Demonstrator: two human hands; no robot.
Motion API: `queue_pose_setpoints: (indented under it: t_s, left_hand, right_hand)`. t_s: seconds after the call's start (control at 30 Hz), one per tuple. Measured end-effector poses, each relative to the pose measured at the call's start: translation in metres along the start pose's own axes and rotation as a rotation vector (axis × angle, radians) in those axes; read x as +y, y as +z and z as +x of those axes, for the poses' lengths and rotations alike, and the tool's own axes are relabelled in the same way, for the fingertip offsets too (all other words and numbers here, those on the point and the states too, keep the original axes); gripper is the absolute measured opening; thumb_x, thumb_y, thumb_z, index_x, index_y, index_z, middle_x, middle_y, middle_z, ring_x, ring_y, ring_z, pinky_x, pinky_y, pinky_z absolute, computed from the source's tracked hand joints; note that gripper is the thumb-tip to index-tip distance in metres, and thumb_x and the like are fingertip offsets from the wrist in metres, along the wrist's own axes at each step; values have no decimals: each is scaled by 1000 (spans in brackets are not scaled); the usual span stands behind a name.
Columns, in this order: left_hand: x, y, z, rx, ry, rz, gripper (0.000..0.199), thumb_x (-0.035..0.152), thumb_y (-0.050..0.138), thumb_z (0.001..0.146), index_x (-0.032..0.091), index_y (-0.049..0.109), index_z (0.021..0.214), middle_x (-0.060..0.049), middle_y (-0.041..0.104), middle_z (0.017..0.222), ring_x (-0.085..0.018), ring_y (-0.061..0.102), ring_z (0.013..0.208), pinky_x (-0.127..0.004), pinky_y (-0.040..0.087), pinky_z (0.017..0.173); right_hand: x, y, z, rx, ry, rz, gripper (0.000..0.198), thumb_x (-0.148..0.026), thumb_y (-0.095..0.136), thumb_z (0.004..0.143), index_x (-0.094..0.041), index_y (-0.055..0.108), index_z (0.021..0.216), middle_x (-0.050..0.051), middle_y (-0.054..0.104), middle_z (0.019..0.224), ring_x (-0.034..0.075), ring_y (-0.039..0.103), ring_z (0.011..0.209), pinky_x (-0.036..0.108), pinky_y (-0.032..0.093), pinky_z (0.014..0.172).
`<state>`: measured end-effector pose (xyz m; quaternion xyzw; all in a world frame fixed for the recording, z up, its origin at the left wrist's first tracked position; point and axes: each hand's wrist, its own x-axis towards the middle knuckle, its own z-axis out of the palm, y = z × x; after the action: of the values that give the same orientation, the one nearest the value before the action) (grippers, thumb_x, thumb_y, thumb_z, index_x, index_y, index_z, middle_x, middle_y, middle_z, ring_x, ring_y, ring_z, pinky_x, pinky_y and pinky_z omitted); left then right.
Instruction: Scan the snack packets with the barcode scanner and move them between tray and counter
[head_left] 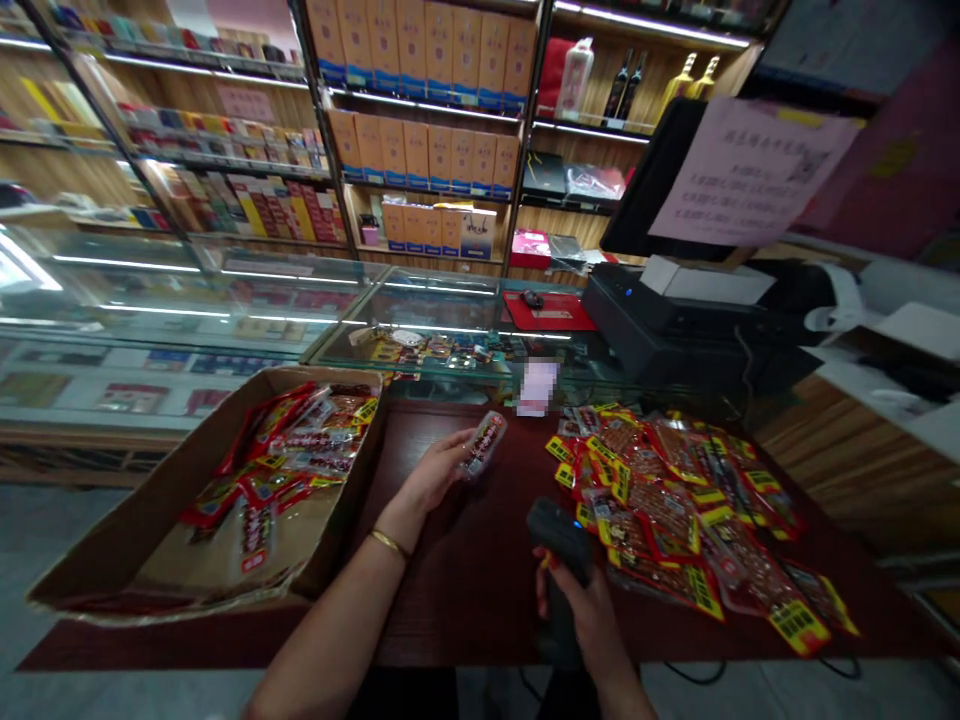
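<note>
My left hand (pixel 437 470) grips a small clear snack packet (pixel 484 443) with dark and red printing, held above the dark red table (pixel 465 600). A black handheld barcode scanner (pixel 561 545) with a small blue light is wrapped in the fingers of my right hand (pixel 581 605). To the right of the scanner lies a heap of red and yellow snack packets (pixel 652 490). On the left stands an open cardboard box (pixel 330 540) with several similar packets (pixel 315 440) inside, mostly toward its far end.
Behind the table is a glass display counter (pixel 352 300) carrying a red mouse pad (pixel 551 312). A cash register (pixel 675 320) and a monitor (pixel 652 190) stand at the right. Shelves of orange boxes (pixel 420 50) line the back wall. Cables (pixel 705 675) hang below the table's front edge.
</note>
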<state>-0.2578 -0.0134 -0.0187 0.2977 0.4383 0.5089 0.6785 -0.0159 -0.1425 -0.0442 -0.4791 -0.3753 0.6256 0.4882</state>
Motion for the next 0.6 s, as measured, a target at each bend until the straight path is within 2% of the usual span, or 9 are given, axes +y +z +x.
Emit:
queue_pose_setpoints:
  t_s: [0.07, 0.17, 0.3, 0.37, 0.43, 0.47, 0.53, 0.6]
  left_hand:
    - [-3, 24, -1, -48, -18, -54, 41, 22, 84, 75, 16, 78, 115, -12, 79, 113, -18, 75, 86, -25, 57, 75]
    - [-7, 80, 8, -185, -50, -35, 39, 21, 80, 79, 14, 77, 118, -14, 79, 114, -17, 74, 84, -23, 56, 73]
    - [-5, 168, 34, -362, 9, 205, 39, 16, 71, 82, 12, 75, 120, -16, 79, 111, -21, 74, 85, -30, 58, 76]
    - [-5, 196, 40, -368, 50, 285, 39, 15, 70, 82, 14, 76, 120, -14, 80, 109, -24, 74, 92, -34, 58, 84]
    - [-4, 201, 35, -318, 70, 306, 42, 13, 72, 80, 18, 76, 121, -10, 80, 112, -27, 73, 102, -36, 56, 93]
    - [-2, 194, 27, -290, 112, 343, 45, 13, 72, 79, 20, 75, 123, -9, 79, 116, -28, 71, 108, -36, 54, 99]
    - [9, 164, 3, -245, 286, 500, 52, 14, 71, 80, 21, 71, 131, -8, 75, 130, -29, 66, 120, -37, 48, 108]
    - [32, 117, -30, -180, 520, 746, 53, 18, 68, 85, 21, 66, 138, -8, 68, 142, -28, 61, 130, -37, 42, 115]
  right_hand:
    - [8, -7, 2, 4, -22, 88, 50, -64, 80, 75, -17, 73, 92, -1, 67, 58, 13, 57, 42, 23, 44, 42]
    - [13, -16, 3, -19, -62, 216, 50, -68, 77, 72, -20, 68, 85, -2, 62, 53, 13, 53, 39, 23, 42, 38]
    - [12, -24, 1, -10, -107, 320, 47, -68, 73, 75, -23, 65, 85, -3, 59, 54, 13, 50, 39, 22, 41, 37]
    - [10, -25, -1, 2, -111, 334, 43, -65, 74, 76, -23, 66, 85, -3, 61, 55, 13, 52, 40, 23, 42, 38]
    - [10, -24, -6, 10, -100, 338, 39, -60, 77, 77, -23, 68, 85, -2, 63, 57, 13, 55, 43, 22, 44, 41]
    - [10, -23, -9, 7, -87, 343, 37, -57, 79, 77, -22, 69, 86, -2, 65, 58, 13, 56, 45, 22, 45, 43]
    - [11, -25, -13, 6, -58, 353, 35, -52, 83, 75, -22, 71, 87, -2, 66, 60, 13, 57, 47, 21, 46, 45]
    - [14, -29, -13, 29, -21, 337, 35, -49, 87, 72, -22, 72, 88, 0, 69, 62, 14, 59, 49, 22, 49, 45]
